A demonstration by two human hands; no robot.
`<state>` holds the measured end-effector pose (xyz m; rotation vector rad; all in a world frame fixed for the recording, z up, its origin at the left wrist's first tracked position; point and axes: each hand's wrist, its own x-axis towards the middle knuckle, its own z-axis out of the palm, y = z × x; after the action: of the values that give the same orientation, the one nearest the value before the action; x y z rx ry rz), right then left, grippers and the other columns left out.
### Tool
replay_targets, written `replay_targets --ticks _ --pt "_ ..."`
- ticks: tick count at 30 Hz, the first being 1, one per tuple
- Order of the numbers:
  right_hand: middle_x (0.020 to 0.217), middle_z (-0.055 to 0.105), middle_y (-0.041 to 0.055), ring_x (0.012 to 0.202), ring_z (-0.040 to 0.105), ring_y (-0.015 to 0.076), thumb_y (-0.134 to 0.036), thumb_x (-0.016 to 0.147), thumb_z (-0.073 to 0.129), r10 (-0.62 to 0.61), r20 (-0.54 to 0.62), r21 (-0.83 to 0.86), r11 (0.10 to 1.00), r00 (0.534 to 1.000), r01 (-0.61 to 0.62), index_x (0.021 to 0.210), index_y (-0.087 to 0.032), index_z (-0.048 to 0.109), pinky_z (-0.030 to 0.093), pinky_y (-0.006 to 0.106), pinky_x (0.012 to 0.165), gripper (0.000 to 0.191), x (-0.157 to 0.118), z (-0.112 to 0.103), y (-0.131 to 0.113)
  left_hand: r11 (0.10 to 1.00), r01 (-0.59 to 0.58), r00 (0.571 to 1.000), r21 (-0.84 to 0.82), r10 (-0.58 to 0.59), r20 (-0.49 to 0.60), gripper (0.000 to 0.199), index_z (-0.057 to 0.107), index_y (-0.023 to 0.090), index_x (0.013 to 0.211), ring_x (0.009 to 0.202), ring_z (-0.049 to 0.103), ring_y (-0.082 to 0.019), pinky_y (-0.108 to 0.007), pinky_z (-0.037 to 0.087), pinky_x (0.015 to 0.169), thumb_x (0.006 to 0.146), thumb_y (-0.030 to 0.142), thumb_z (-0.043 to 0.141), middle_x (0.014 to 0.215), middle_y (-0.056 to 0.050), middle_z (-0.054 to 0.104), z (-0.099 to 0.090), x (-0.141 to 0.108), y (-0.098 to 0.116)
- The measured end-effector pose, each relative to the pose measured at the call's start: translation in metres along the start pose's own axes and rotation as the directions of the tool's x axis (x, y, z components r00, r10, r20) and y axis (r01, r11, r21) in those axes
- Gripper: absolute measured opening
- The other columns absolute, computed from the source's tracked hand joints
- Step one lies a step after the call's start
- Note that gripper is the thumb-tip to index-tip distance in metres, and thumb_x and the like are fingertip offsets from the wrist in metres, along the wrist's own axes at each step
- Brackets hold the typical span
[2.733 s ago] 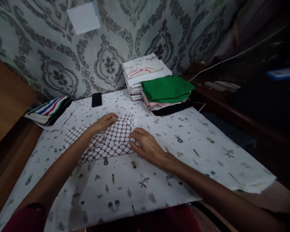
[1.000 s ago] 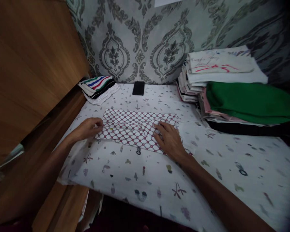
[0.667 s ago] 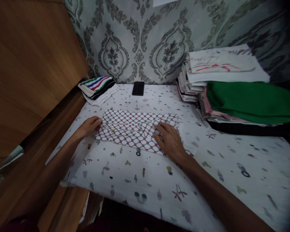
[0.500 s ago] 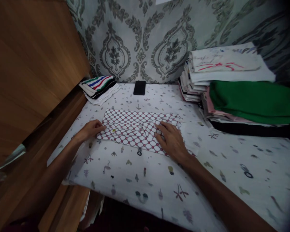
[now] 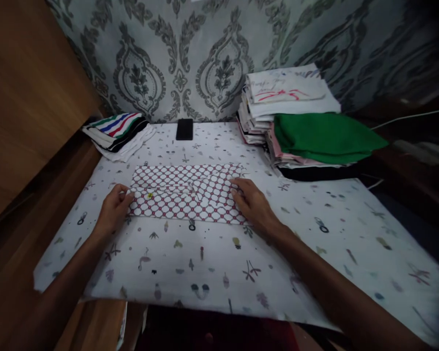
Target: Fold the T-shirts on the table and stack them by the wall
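Note:
A folded piece of cloth (image 5: 175,204), white with a dark lattice and red dots, lies flat across the middle of the table. A small yellow mark shows on its left part, and slight creases run along its middle. At its left end, my left hand (image 5: 113,207) pinches the edge between thumb and curled fingers. My right hand (image 5: 254,204) is at the opposite end, thumb and forefinger closed on the edge; its other fingers are partly hidden.
A light printed sheet (image 5: 190,258) covers the table. Striped folded cloth (image 5: 119,126) lies back left beside a wooden cabinet (image 5: 29,107). A dark phone-like object (image 5: 185,129) is near the patterned wall. Back right rise stacked folded fabrics (image 5: 256,112), with green cloth (image 5: 322,136) on top.
My right hand has slid from the cloth's top to its right end, where the lower corner now sits straighter. My left hand stays at the left end. The view has shifted right.

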<state>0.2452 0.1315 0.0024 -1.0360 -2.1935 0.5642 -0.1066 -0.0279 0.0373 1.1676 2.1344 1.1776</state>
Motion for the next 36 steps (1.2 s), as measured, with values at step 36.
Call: replay_targets --ticks 36 --pt "0.125 0.065 0.0113 0.113 0.063 0.0305 -0.039 0.089 0.054 -0.020 -0.002 0.070 0.997 1.000 0.020 0.114 -0.024 0.068 0.052 0.050 0.098 0.033 0.001 0.000 0.027 0.699 -0.065 0.980 0.712 0.178 -0.085 0.025 0.057 0.023 0.111 0.083 0.062 -0.028 -0.035 0.043 0.070 0.094 0.039 0.049 0.085 -0.006 0.067 -0.003 -0.015 0.003"
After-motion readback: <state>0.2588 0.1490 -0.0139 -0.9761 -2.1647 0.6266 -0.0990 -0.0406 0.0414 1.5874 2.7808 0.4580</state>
